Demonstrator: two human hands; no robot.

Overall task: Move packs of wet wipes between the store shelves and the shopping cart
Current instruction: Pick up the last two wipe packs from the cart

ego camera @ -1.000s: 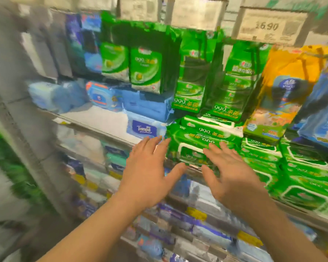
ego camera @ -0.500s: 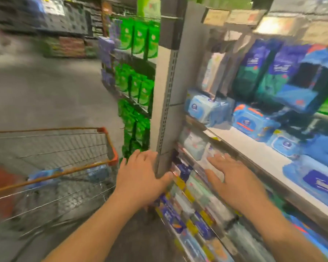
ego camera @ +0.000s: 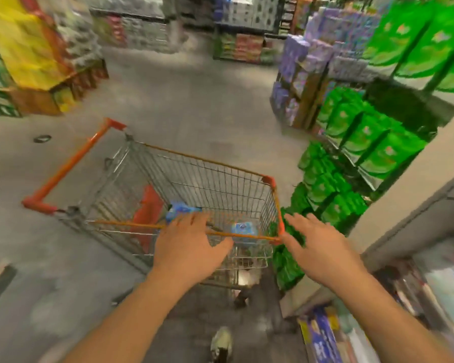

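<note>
Your left hand (ego camera: 188, 243) is at lower centre of the frame, palm down, fingers spread and relaxed, holding nothing; it sits over the near rim of the shopping cart (ego camera: 247, 176), though whether it touches the rim can't be told through the blur. Your right hand (ego camera: 321, 248) is just right of it, also empty with fingers straight and spread, beside the cart's near right corner. The cart fills the middle of the frame, wire basket with orange trim, its orange handle bar (ego camera: 71, 163) toward the left. Two blue packs of wet wipes lie inside: one (ego camera: 180, 209) just above your left hand's fingertips, the other (ego camera: 243, 229) between your two hands, low in the basket. An orange flap (ego camera: 148, 210) stands inside the basket at the left. Store shelves (ego camera: 409, 226) run down the right side; green packs (ego camera: 362, 137) are stacked there in the right middle, purple packs (ego camera: 307, 61) at upper right. A shoe (ego camera: 222, 345) shows at bottom centre on the grey floor (ego camera: 194, 100). Heavy motion blur throughout.
</note>
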